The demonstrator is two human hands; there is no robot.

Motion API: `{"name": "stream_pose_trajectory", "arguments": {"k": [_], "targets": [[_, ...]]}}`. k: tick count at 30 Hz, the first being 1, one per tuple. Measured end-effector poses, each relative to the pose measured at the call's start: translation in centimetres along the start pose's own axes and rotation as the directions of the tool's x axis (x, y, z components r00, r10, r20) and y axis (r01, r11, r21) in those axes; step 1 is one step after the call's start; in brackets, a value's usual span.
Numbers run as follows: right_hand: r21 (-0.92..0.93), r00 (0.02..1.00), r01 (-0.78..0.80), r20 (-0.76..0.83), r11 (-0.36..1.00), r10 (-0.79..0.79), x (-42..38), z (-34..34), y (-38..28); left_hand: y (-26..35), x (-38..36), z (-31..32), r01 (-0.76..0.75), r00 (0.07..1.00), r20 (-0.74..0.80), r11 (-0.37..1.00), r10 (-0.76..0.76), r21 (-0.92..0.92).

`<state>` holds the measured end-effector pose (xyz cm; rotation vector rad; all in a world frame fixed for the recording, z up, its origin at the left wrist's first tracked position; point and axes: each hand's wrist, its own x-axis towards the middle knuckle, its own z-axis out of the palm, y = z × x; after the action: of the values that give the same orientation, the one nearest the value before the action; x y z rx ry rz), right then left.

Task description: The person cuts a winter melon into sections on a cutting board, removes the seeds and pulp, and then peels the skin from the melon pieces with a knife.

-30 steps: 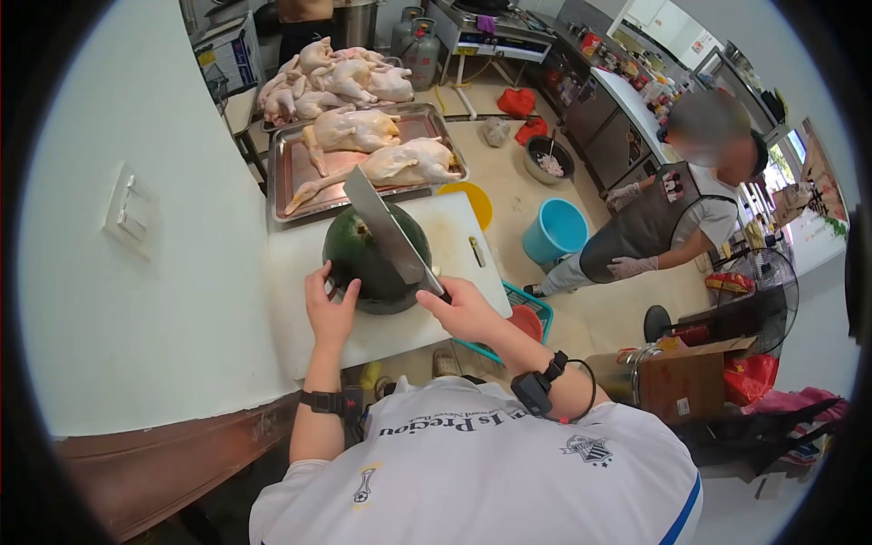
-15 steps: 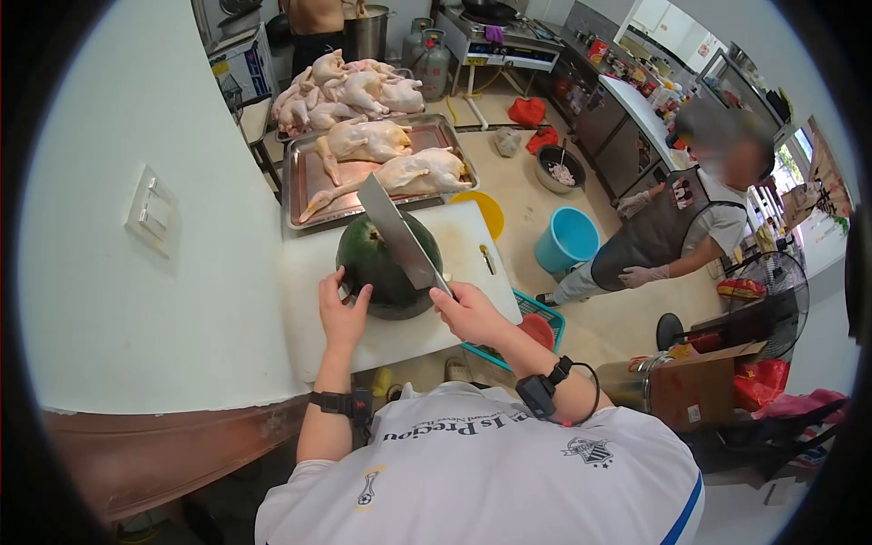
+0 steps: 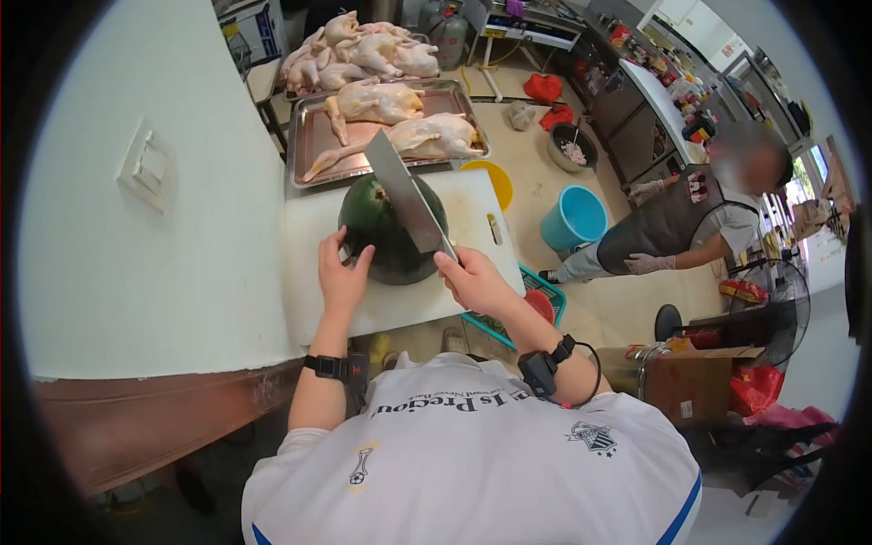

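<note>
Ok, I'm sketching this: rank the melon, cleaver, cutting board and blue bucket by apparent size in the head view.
1. Cutting board
2. Melon
Unranked: blue bucket and cleaver, too alike in area.

Remotely I'm viewing dk. green melon (image 3: 381, 241), silver-grey cleaver (image 3: 406, 195), white bd. (image 3: 313, 213); bucket (image 3: 577, 218) is showing lt. blue, tub (image 3: 498, 187) yellow, shirt (image 3: 509, 477) white w/ blk. lettering (image 3: 397, 410).

Distant bare torso now out of view
</note>
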<state>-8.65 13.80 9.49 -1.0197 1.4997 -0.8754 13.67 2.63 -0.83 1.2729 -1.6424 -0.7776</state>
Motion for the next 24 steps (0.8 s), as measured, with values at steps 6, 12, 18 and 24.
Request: {"name": "stream_pose_trajectory", "arguments": {"k": [6,12,18,24], "targets": [[0.047,1.0,-0.015,0.028,0.999,0.014,-0.07,-0.17,-0.64,-0.35,0.01,0.25,-0.003,1.0,-0.019,1.0,0.003,-0.027],[0.015,1.0,-0.016,0.027,1.0,0.015,-0.25,-0.23,-0.94,-0.23,-0.04,0.24,0.003,1.0,-0.018,0.999,-0.003,-0.037],[0.006,0.999,0.03,0.022,1.0,-0.03,0.0,-0.17,-0.65,0.12,-0.09,0.05,0.008,1.0,-0.021,0.999,-0.009,-0.031],[-0.063,0.998,0.062,0.0,0.996,-0.062,0.15,-0.1,-0.69,0.08,-0.02,0.08,0.011,1.0,-0.025,1.0,-0.011,-0.016]]}}
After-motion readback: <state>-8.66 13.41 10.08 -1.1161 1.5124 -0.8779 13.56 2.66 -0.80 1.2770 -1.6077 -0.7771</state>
